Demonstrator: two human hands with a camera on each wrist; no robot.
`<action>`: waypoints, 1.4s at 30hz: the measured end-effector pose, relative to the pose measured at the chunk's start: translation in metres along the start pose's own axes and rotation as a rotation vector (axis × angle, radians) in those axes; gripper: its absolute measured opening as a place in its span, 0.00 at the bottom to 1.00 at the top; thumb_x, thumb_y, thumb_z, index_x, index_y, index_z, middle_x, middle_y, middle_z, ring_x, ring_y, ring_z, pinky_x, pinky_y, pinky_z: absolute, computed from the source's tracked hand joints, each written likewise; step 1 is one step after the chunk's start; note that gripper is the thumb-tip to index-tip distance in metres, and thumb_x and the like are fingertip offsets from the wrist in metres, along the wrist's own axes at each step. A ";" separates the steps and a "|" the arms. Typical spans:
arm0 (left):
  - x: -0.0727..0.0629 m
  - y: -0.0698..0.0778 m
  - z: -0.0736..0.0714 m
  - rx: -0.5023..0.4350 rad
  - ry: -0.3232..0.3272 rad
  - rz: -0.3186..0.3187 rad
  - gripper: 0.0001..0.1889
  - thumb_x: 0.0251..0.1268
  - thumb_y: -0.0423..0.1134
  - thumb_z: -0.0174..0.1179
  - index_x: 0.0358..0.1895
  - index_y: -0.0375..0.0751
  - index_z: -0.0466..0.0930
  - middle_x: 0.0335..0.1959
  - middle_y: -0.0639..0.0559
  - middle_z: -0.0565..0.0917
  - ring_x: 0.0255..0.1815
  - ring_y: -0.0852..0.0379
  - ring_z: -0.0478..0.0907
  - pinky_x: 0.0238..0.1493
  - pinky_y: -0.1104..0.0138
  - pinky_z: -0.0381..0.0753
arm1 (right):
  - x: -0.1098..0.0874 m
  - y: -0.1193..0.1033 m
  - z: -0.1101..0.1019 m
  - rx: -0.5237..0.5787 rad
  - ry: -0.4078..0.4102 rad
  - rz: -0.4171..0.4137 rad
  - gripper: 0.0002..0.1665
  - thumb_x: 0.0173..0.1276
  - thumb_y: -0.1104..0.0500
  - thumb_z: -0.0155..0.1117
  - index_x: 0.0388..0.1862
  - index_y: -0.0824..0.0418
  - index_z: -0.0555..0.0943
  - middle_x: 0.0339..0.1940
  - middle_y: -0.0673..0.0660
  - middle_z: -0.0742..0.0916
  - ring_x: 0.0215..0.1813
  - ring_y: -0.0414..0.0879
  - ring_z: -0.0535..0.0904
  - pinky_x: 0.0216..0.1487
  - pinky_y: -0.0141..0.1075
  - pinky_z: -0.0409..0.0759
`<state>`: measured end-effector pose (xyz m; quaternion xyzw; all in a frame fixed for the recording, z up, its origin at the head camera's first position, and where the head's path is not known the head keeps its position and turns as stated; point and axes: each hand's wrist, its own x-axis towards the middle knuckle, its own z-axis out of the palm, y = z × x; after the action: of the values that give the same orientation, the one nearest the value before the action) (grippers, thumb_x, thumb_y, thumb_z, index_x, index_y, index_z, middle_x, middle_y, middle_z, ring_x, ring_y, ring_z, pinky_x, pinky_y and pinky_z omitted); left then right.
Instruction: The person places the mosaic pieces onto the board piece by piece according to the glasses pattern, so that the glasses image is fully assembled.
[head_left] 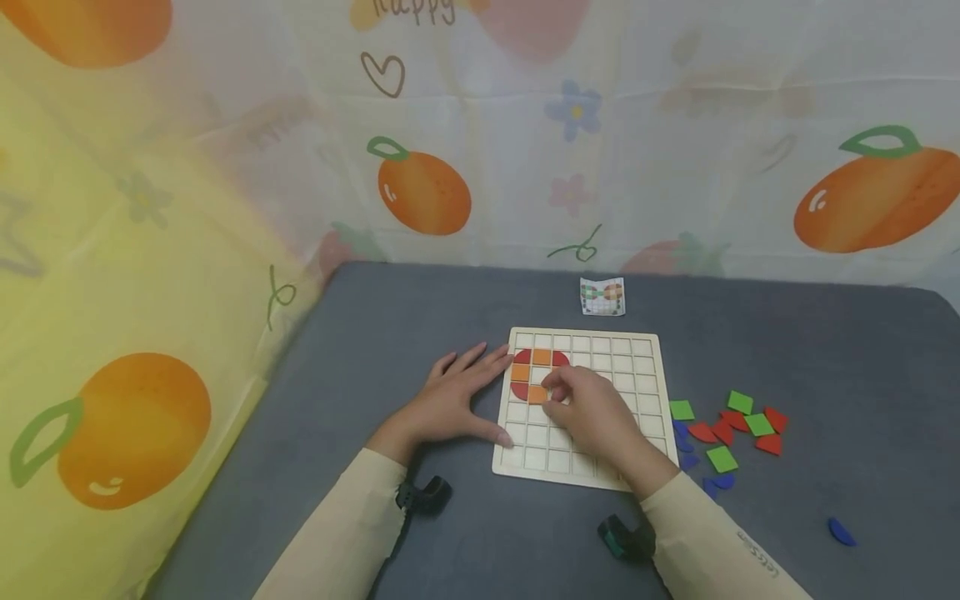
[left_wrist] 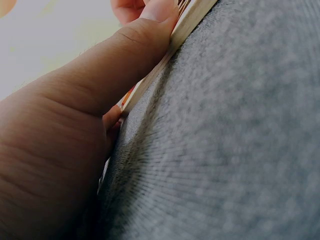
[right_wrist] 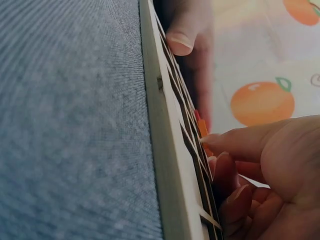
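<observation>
A square pale wooden grid board (head_left: 585,480) lies on the table. In its upper left part, red curved pieces (head_left: 519,390) and orange square tiles (head_left: 542,357) form part of a ring. My left hand (head_left: 453,400) rests at the board's left side, fingers spread and thumb on the lower left rim. Over the ring's lower right part, my right hand (head_left: 592,412) bends its fingers down to the board. In the right wrist view its thumb tip meets an orange tile (right_wrist: 202,127). Whether it pinches a piece I cannot tell; the fingers hide that spot.
Right of the board lie loose green squares (head_left: 722,458), red pieces (head_left: 769,444) and blue pieces (head_left: 723,481). A separate blue piece (head_left: 841,532) sits farther right. Behind the board is a small printed card (head_left: 602,297) with a coloured grid pattern. A fruit-printed curtain (head_left: 495,108) hangs behind the table.
</observation>
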<state>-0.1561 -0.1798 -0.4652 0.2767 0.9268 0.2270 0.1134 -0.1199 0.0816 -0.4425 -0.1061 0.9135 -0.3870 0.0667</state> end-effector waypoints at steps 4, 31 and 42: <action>0.000 0.001 -0.001 -0.005 -0.005 -0.011 0.67 0.49 0.77 0.78 0.91 0.59 0.52 0.89 0.70 0.48 0.90 0.56 0.37 0.82 0.42 0.32 | 0.001 0.000 0.002 -0.010 0.010 0.002 0.14 0.73 0.64 0.74 0.55 0.62 0.88 0.38 0.49 0.85 0.41 0.48 0.80 0.49 0.47 0.80; -0.004 0.001 0.007 -0.026 -0.008 -0.006 0.67 0.49 0.76 0.78 0.90 0.57 0.54 0.89 0.66 0.51 0.90 0.53 0.38 0.82 0.41 0.33 | -0.002 0.008 0.007 -0.011 0.015 -0.003 0.13 0.73 0.62 0.73 0.54 0.60 0.89 0.37 0.49 0.85 0.41 0.48 0.79 0.48 0.46 0.79; 0.005 -0.002 0.003 -0.008 0.026 0.020 0.66 0.49 0.76 0.78 0.90 0.58 0.55 0.89 0.68 0.51 0.90 0.53 0.39 0.81 0.41 0.34 | 0.000 0.008 0.003 -0.110 -0.015 -0.129 0.18 0.76 0.61 0.71 0.63 0.54 0.91 0.43 0.49 0.84 0.42 0.46 0.78 0.44 0.45 0.79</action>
<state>-0.1601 -0.1775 -0.4697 0.2826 0.9245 0.2353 0.1003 -0.1209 0.0851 -0.4507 -0.1710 0.9241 -0.3392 0.0425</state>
